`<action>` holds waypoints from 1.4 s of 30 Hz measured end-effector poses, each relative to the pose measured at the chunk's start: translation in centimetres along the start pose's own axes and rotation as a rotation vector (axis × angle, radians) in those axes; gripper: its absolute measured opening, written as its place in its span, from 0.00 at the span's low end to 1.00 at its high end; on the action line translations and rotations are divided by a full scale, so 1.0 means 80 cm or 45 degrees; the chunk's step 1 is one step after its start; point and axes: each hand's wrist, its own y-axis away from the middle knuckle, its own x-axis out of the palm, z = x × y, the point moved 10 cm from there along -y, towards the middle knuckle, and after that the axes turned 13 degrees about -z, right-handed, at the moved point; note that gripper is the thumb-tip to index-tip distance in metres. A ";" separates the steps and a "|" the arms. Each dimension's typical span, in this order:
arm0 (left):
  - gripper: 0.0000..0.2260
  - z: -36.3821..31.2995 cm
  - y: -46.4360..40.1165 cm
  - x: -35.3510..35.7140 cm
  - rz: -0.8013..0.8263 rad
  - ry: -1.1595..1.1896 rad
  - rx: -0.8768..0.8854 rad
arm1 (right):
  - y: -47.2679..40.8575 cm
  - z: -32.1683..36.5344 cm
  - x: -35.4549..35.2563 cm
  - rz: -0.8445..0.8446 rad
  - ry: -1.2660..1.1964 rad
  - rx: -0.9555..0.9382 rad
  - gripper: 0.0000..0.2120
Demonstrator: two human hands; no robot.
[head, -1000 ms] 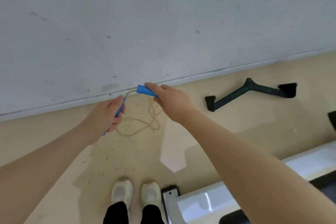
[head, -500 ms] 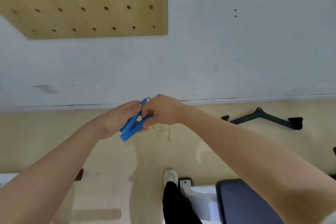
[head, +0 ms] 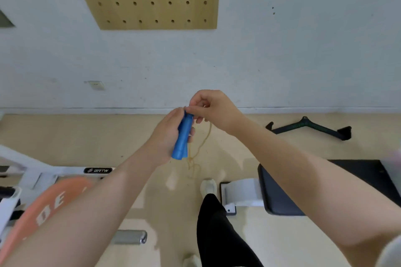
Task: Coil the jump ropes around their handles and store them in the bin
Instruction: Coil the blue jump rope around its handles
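My left hand [head: 167, 134] grips the two blue jump rope handles [head: 183, 136] side by side, held nearly upright in front of me. My right hand [head: 213, 108] pinches the thin tan rope [head: 202, 143] just at the top end of the handles. From there the rope hangs in a loose loop down beside the handles toward the floor. No bin is in view.
A black V-shaped cable handle [head: 308, 127] lies on the beige floor by the wall. A black padded bench [head: 282, 191] stands at right, an orange weight plate [head: 43, 212] and white machine frame [head: 32, 171] at left. A wooden pegboard [head: 152, 0] hangs on the wall.
I have straightened up and the view rose. The two handles came together into my left hand, and my right hand moved to pinch the rope at their top end.
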 end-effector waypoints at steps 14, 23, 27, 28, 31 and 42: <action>0.05 -0.006 0.150 0.081 0.230 -0.824 0.299 | 0.161 -0.021 -0.047 0.219 -0.206 0.194 0.17; 0.12 0.005 0.208 0.195 0.177 -0.389 0.195 | 0.268 -0.075 -0.141 0.236 -0.244 0.357 0.14; 0.12 0.016 0.215 0.215 -0.152 -0.365 0.366 | 0.312 -0.075 -0.169 0.406 -0.060 0.360 0.13; 0.12 0.019 0.217 0.216 -0.247 -0.400 0.396 | 0.318 -0.069 -0.167 0.452 -0.020 0.336 0.16; 0.09 0.028 0.234 0.232 -0.451 -0.329 0.394 | 0.339 -0.068 -0.177 0.419 0.038 0.299 0.23; 0.09 0.050 0.292 0.286 -0.558 -0.287 0.459 | 0.394 -0.097 -0.215 0.398 -0.095 0.486 0.22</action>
